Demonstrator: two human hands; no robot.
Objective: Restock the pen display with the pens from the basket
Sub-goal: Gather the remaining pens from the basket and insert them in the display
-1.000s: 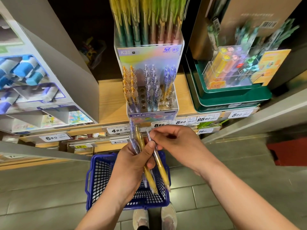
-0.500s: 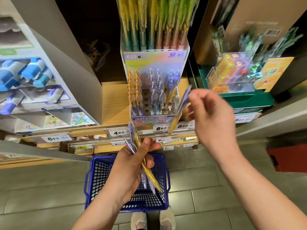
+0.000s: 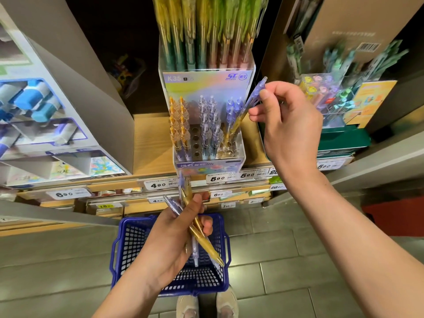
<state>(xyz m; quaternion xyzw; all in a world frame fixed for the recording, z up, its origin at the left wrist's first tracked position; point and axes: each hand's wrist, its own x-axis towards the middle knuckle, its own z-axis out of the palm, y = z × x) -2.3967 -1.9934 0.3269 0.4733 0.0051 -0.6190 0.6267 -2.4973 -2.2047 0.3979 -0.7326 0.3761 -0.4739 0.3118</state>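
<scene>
The right hand pinches one purple-and-yellow pen, tilted tip-down over the right-hand rows of the pen display. It is hard to tell whether the tip is seated yet. The left hand grips a small bundle of pens above the blue basket. Restocking looks about midway: a middle column of holes and some at the front right stand empty, and the bundle is not yet placed.
</scene>
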